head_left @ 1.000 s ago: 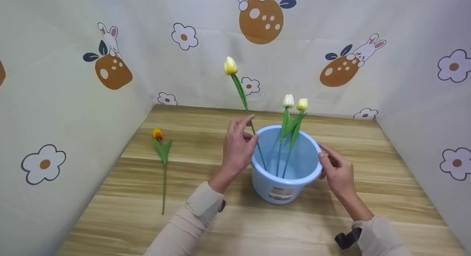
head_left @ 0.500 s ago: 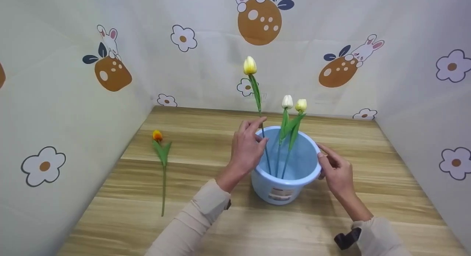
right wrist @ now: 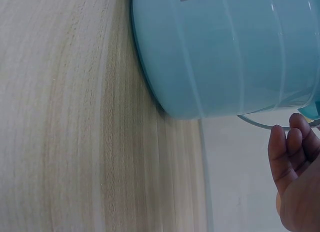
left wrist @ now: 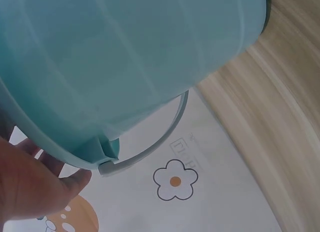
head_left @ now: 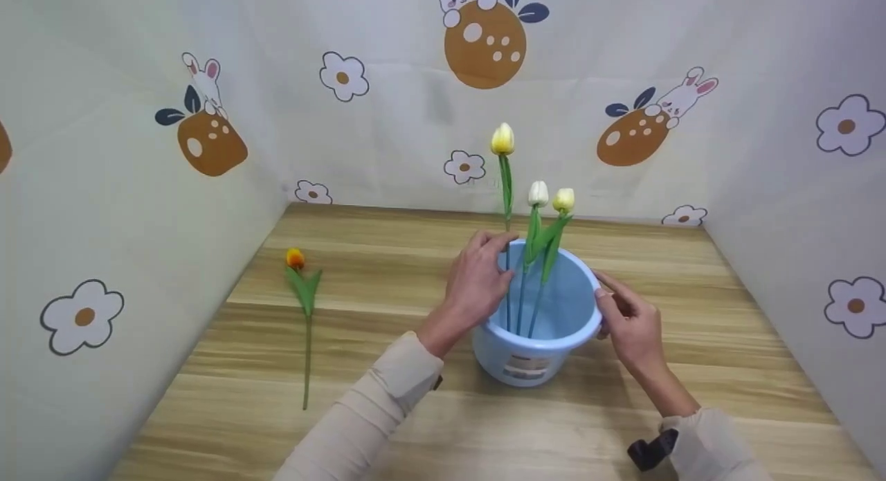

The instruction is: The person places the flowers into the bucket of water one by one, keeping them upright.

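In the head view, my left hand (head_left: 477, 280) is over the left rim of a light blue bucket (head_left: 490, 360), pinching the stem of a yellow-and-white tulip (head_left: 503, 140). That tulip stands nearly upright, its stem reaching down inside the bucket. Beside it, a white tulip (head_left: 538, 194) and a pale yellow tulip (head_left: 564, 201) lean in the same bucket. With thumb and fingers, my right hand (head_left: 633, 327) holds the bucket's right rim. In the left wrist view the bucket's thin handle (left wrist: 150, 150) hangs on the far side; the held stem is hidden there.
An orange-yellow tulip (head_left: 304, 291) lies on the wood-patterned table (head_left: 387, 259) at the left. Patterned cloth walls (head_left: 387, 135) close in the back and both sides. A dark wrist device (head_left: 653, 451) sits at my right sleeve.
My left hand has moved right with the yellow-and-white tulip, which has gone from leaning left to nearly upright and sits lower. My right hand stays at the bucket's rim.
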{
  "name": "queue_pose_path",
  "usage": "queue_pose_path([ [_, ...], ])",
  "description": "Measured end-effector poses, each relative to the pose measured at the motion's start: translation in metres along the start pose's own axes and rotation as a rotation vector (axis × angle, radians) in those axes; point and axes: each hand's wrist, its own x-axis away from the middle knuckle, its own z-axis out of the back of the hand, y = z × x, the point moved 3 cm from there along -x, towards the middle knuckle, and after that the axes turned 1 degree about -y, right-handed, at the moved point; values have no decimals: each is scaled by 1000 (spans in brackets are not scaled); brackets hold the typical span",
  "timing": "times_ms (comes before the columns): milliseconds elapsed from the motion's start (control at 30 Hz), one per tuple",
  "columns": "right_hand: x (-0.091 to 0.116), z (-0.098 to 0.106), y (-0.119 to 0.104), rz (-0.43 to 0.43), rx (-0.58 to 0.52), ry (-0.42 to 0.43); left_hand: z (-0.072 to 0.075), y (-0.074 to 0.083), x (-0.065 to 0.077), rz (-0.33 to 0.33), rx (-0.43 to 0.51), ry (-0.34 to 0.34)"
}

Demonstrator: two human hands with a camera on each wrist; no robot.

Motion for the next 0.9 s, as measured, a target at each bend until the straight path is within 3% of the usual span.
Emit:
queue_pose_path([
  [233, 0, 0, 1, 11, 17, -36, -6, 3, -1, 16, -25, -58],
  [533, 0, 1, 0, -15, -8, -10, -13, 5, -6, 4, -150, -141],
  [800, -2, -1, 3, -1, -66, 8, -14, 6, -8, -14, -192, -178],
  [900, -2, -1, 3, 5, -53, 9, -16, 6, -10, -27, -252, -171],
])
